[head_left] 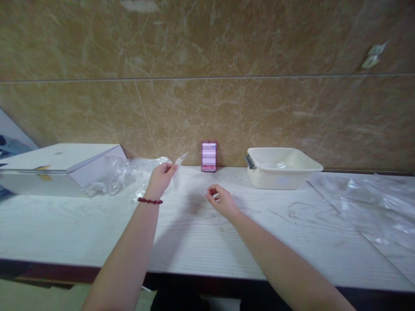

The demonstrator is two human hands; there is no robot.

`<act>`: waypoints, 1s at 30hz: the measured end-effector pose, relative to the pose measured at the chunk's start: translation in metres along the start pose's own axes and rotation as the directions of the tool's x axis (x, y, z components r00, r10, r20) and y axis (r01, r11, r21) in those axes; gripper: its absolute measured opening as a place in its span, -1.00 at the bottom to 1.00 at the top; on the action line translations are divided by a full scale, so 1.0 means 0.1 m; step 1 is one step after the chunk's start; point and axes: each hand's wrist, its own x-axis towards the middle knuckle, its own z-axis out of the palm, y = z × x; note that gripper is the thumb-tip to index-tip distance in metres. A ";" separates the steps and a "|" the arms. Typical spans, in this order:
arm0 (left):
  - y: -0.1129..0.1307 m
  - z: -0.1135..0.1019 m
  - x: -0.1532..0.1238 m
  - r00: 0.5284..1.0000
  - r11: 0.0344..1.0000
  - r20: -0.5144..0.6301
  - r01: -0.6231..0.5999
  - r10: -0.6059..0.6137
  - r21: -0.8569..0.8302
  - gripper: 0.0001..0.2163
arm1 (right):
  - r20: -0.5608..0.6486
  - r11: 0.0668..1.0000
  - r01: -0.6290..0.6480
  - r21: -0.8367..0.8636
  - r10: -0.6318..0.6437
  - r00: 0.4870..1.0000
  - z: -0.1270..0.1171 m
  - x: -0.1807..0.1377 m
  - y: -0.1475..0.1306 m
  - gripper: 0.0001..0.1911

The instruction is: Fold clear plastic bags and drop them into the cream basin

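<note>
The left hand (162, 176) pinched plastic (182, 159) (handling step, probably); the loosely curled right hand (223, 202) seemed empty; steadiness was perhaps needed next.

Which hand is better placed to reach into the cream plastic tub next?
Probably the right hand: it is nearer the cream plastic tub and appears empty. The left hand is farther away and pinches a small clear plastic piece.

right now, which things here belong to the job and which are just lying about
Likely in the job:
clear plastic piece in the left hand
plastic heap beside that hand

Untouched, perhaps just lying about:
phone-like device
white box
cream tub
plastic sheeting
</note>
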 end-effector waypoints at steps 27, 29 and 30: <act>-0.04 0.62 -0.47 0.625 0.420 0.776 0.728 -0.081 -0.542 -0.79 | -0.121 0.974 0.117 -0.194 -0.142 0.982 -0.25 0.03 0.02 -0.84; -0.04 0.61 -0.45 0.602 0.394 0.793 0.754 -0.094 -0.526 -0.75 | -0.157 0.987 0.054 -0.151 -0.078 0.984 -0.26 0.03 0.02 -0.83; -0.04 0.61 -0.44 0.584 0.375 0.805 0.772 -0.102 -0.513 -0.73 | -0.166 0.992 0.020 -0.125 -0.041 0.985 -0.26 0.03 0.02 -0.82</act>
